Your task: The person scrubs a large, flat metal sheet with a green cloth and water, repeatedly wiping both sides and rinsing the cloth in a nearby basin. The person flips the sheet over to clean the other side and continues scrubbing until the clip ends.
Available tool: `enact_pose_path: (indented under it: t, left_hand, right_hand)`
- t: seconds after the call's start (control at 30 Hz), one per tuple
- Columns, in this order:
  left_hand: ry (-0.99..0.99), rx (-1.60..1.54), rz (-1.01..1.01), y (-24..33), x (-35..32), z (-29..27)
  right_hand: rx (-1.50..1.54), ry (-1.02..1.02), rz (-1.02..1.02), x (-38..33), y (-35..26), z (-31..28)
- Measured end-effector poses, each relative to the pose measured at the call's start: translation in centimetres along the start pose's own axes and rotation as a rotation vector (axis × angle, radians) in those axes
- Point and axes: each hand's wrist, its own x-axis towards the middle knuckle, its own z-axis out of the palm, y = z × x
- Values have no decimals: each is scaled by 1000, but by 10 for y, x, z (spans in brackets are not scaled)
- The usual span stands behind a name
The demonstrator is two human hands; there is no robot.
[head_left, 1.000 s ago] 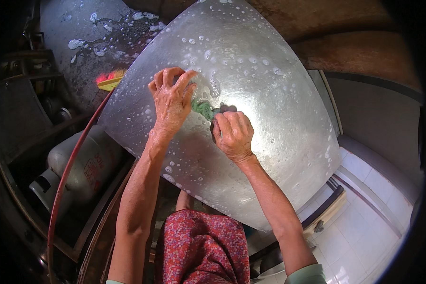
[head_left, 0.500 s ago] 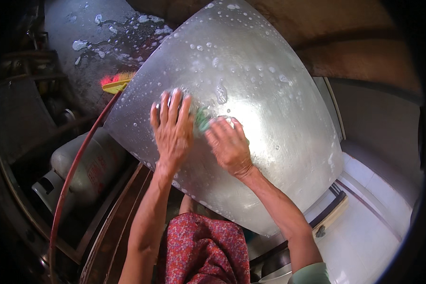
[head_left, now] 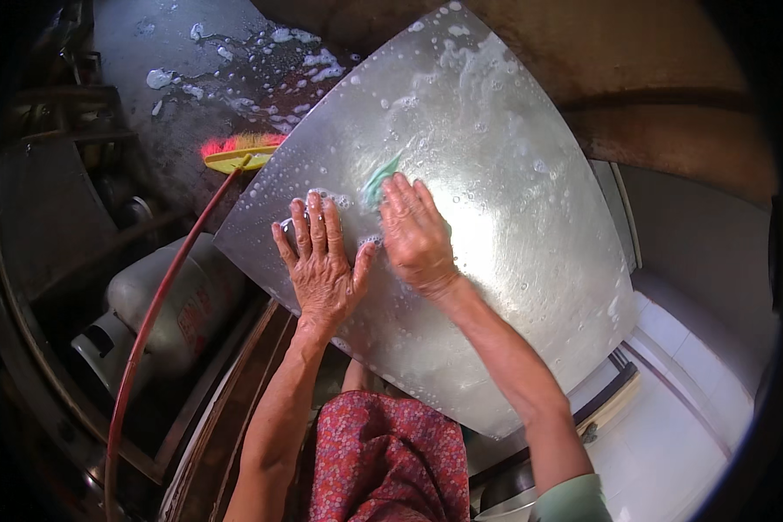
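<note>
A large, silvery metal sheet (head_left: 544,270) is set at the centre of the view, with one corner pointed toward twelve o'clock, and soap suds (head_left: 483,74) are spread over it. The left hand (head_left: 324,270) is laid palm down on the sheet, the fingers spread and nearly straight; nothing is seen to be held by it, but what may lie beneath the palm cannot be told. The right hand (head_left: 416,235) is placed at about two o'clock from it, the fingers kept close together and partly bent over a green cloth (head_left: 379,181). The cloth is slightly blurred and lies on the sheet, showing at eleven o'clock from that hand; whether it is gripped or only pressed cannot be told, as the thumb is hidden. At ten o'clock a yellow broom (head_left: 235,160) with pink bristles is seen, its red handle (head_left: 161,296) passed in front of a grey gas bottle (head_left: 178,296) near nine. Foam-flecked floor (head_left: 161,130) is seen toward eleven, white tiles (head_left: 652,435) toward four, and a red flowered skirt (head_left: 387,457) at six.
</note>
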Motion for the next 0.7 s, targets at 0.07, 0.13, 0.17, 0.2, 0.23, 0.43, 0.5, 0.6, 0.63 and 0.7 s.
enact_pose_path:
  t: [0.07, 0.13, 0.17, 0.2, 0.23, 0.43, 0.5, 0.6, 0.63, 0.7]
  left_hand:
    - [6, -31, 3, 3, 2, 2]
    - [-2, -15, 29, 5, 0, 0]
    - [9, -14, 48, 8, 5, -3]
    - [28, -30, 66, 10, 5, -3]
    - [20, -30, 60, 6, 3, -3]
    - [31, -37, 39, -4, 0, -4]
    - [13, -41, 36, -4, 2, 1]
    - [9, -63, 42, -5, 0, 0]
    - [4, -62, 42, -4, 0, 0]
    - [1, -60, 52, -1, 1, 0]
  right_hand:
    - [-105, -58, -41, 7, -5, 3]
    - [-220, -24, -170, 43, 37, -7]
    - [-332, 43, -101, 60, 66, -18]
    - [-428, 104, -31, 64, 87, -29]
    - [-389, 96, 46, 51, 86, -38]
    - [-496, -75, 518, -172, 65, -140]
    - [-682, -68, 838, -238, 80, -170]
    - [-717, 175, 918, -215, 122, -171]
    - [-792, 230, 874, -187, 139, -166]
    - [-500, 310, 680, -116, 155, -143]
